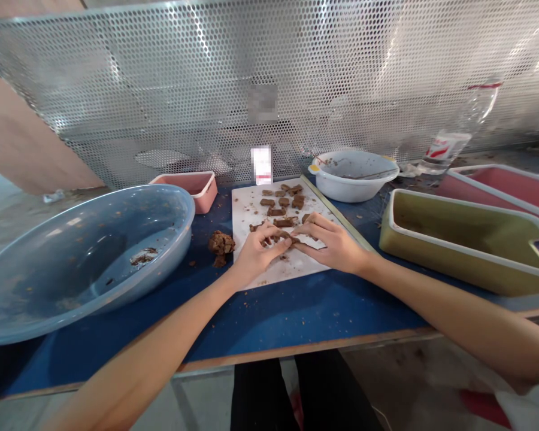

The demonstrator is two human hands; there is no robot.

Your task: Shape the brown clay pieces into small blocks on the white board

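Both forearms reach in from the lower corners and converge over the white sheet (291,270), wrists low and palms turned down and inward. The left hand (259,250) bends its fingers over the far side of a small brown piece (295,240), its thumb stretched along the near side toward the other hand. The right hand (332,240) comes from the opposite side, fingers extended and slightly curled, thumb beneath them, its tips meeting the piece's other end. Each hand thus grasps the piece by the fingertips, the two nearly touching.

The piece is clay-like, matt and narrow; the fingers cover much of it, so its full outline cannot be told. It is just over the middle of the sheet, nearer the person than the shaped pieces (284,203), which lie in loose rows: short, blocky and brown, some narrowed at the waist, with crumbs scattered around them. A rough, cracked brown lump (221,242) sits on the blue tabletop (269,323), just beside the sheet's left edge, between it and the big blue basin (72,245).
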